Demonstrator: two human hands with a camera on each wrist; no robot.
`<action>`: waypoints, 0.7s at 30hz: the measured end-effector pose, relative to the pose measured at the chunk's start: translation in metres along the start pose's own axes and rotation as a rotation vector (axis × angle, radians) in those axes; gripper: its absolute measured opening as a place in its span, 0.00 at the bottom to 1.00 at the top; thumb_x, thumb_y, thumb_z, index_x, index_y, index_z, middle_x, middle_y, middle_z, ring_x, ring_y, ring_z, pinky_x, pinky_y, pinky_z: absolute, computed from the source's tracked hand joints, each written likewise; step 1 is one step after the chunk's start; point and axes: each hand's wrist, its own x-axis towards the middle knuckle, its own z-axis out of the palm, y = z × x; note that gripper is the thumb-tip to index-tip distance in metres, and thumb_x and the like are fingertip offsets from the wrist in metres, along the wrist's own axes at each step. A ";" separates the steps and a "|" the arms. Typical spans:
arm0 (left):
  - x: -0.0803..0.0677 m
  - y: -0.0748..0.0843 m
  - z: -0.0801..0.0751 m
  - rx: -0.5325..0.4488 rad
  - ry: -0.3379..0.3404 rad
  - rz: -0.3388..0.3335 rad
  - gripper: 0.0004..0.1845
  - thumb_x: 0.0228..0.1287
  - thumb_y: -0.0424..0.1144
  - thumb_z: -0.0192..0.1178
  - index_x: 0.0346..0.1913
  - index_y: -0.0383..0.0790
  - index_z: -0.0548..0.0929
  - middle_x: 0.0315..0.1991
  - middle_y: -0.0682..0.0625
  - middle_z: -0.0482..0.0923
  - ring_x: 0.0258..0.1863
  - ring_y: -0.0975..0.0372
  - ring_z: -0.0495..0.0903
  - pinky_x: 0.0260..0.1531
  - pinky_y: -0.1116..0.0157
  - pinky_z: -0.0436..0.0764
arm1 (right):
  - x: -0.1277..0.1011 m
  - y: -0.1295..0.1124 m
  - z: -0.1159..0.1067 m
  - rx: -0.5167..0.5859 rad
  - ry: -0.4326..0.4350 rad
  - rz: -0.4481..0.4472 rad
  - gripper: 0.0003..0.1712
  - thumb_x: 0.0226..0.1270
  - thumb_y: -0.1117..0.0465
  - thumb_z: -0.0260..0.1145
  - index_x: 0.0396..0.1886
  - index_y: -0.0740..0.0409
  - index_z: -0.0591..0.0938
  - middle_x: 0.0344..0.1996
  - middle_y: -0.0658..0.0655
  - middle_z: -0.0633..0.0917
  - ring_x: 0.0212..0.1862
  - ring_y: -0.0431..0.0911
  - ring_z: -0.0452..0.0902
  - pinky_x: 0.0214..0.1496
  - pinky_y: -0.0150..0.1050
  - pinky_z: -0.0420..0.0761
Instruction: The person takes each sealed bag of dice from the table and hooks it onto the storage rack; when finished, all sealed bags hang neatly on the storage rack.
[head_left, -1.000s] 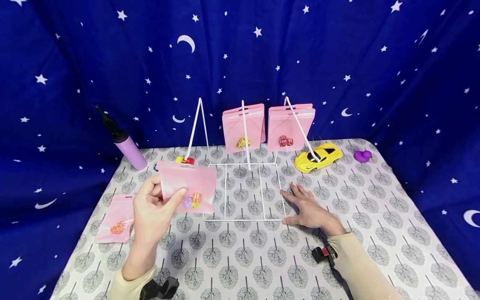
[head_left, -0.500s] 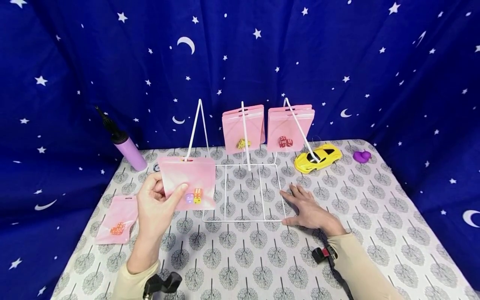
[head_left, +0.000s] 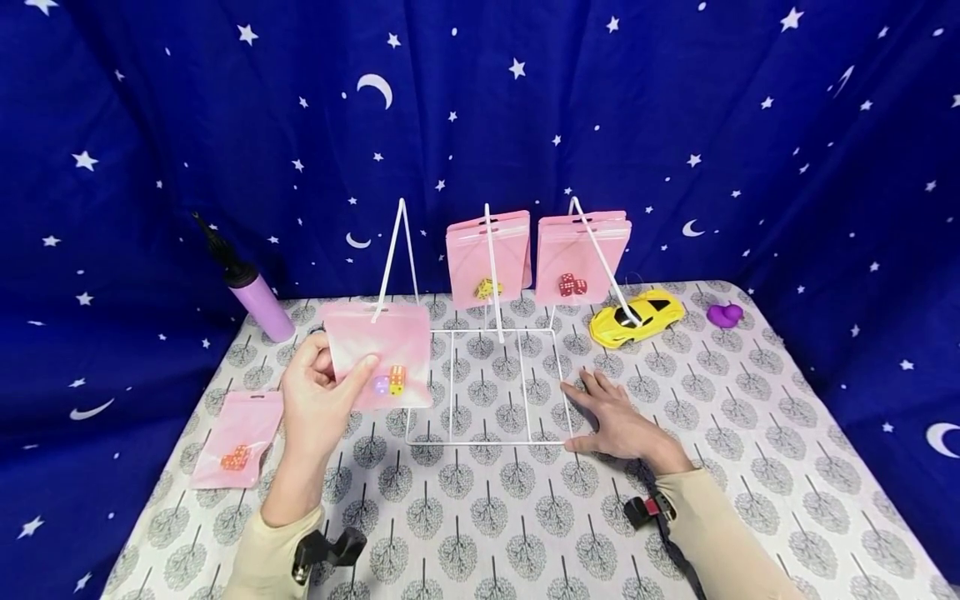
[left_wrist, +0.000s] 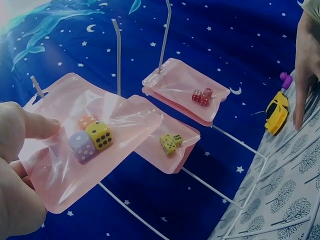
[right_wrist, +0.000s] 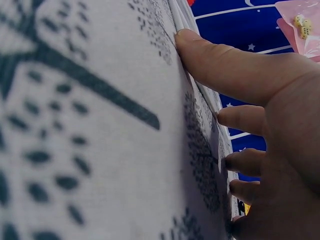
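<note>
My left hand [head_left: 311,400] pinches a pink zip bag [head_left: 360,333] between thumb and fingers; purple, yellow and orange dice [left_wrist: 101,135] show through it. The bag's top edge is at the left prong [head_left: 388,262] of a white wire display rack [head_left: 487,443]. In the left wrist view the prong's tip [left_wrist: 36,85] sticks out at the bag's hang hole. My right hand [head_left: 618,421] rests on the table with fingers spread, touching the right side of the rack's base. Other pink bags hang on the middle prong [head_left: 465,258] and right prong [head_left: 558,258], holding yellow and red dice.
Another pink bag with orange dice [head_left: 235,458] lies on the tree-print tablecloth [head_left: 525,550] at left. A purple hand pump [head_left: 261,307] stands behind it. A yellow toy car [head_left: 637,318] and a purple rubber duck [head_left: 725,314] are at right, before a blue starry curtain [head_left: 637,108].
My left hand has raised the pink bag and moved it slightly away from me. The left prong's tip now shows in front of the bag's top. My right hand stays put.
</note>
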 end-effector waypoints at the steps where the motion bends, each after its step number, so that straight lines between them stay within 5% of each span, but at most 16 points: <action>1: 0.001 -0.001 0.001 -0.003 0.001 -0.001 0.17 0.51 0.20 0.68 0.44 0.21 0.76 0.33 0.51 0.87 0.24 0.65 0.82 0.22 0.71 0.84 | 0.000 0.000 0.000 0.000 -0.001 0.000 0.56 0.50 0.41 0.74 0.75 0.53 0.61 0.75 0.72 0.48 0.75 0.70 0.36 0.70 0.74 0.40; 7: 0.010 -0.006 0.004 0.069 0.021 -0.026 0.16 0.51 0.22 0.69 0.43 0.24 0.77 0.28 0.55 0.85 0.17 0.68 0.74 0.14 0.75 0.76 | 0.000 -0.001 0.000 0.000 -0.005 0.005 0.56 0.50 0.41 0.74 0.75 0.53 0.61 0.76 0.71 0.47 0.75 0.70 0.35 0.70 0.74 0.38; 21: 0.034 -0.024 0.011 0.053 0.026 -0.073 0.17 0.51 0.22 0.69 0.45 0.29 0.79 0.30 0.58 0.87 0.25 0.65 0.82 0.25 0.70 0.85 | -0.002 0.001 0.002 0.005 0.008 -0.004 0.55 0.50 0.40 0.74 0.75 0.53 0.61 0.76 0.72 0.48 0.75 0.70 0.36 0.71 0.72 0.38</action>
